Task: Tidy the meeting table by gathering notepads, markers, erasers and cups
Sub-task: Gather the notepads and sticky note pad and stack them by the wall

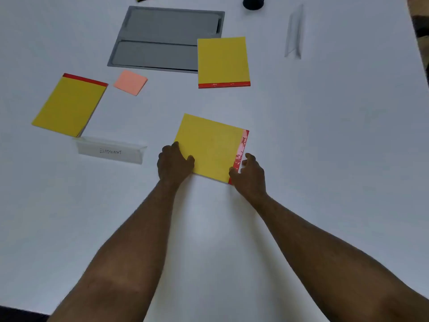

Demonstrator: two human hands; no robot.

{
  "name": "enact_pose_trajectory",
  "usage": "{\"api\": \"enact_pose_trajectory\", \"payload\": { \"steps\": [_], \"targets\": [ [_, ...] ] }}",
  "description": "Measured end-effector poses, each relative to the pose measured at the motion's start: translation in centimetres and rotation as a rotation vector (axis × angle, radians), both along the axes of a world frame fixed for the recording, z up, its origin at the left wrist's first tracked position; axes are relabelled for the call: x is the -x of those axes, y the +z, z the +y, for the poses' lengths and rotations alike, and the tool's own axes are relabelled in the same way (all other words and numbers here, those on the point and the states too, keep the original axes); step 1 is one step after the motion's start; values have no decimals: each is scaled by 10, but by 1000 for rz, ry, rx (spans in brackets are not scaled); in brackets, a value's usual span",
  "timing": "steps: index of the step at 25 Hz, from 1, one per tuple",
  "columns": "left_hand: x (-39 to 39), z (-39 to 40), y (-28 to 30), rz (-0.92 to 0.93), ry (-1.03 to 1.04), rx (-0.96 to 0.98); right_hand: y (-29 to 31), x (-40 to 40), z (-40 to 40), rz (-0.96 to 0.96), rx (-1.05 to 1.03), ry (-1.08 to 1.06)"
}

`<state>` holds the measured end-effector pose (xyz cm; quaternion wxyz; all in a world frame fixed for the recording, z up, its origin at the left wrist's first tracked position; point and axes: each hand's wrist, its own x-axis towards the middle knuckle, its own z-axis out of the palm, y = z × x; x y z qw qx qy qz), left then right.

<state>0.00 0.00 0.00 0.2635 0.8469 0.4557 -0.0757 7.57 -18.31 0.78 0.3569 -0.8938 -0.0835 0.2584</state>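
White counter (pixel 325 135) fills the view, with a grey recessed panel (pixel 162 40) at the far side. Nearest lies a yellow notepad (pixel 209 147), flat, its red binding to the right. The left hand (pixel 174 166) pinches its near-left corner; the right hand (pixel 249 173) curls at the near-right corner by the binding, apparently touching it. To lift cleanly, both grips should get fingers under the edge and raise it level, then stack it with the left notepad (pixel 69 105) and the far notepad (pixel 222 62). A dark cup (pixel 253 2) and another yellow corner are cut off at the far edge; print on the binding is unreadable.
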Motion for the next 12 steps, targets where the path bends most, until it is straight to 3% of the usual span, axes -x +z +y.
{"api": "enact_pose_trajectory", "payload": {
  "steps": [4,9,12],
  "targets": [
    [3,6,-3,-7,34,-10,-3,0,7,39,43,-75],
    [10,-2,-7,15,51,-20,-8,-18,9,230,-17,-338],
    [16,-12,-6,63,-7,-25,-8,-27,1,320,-113,-306]
  ]
}}
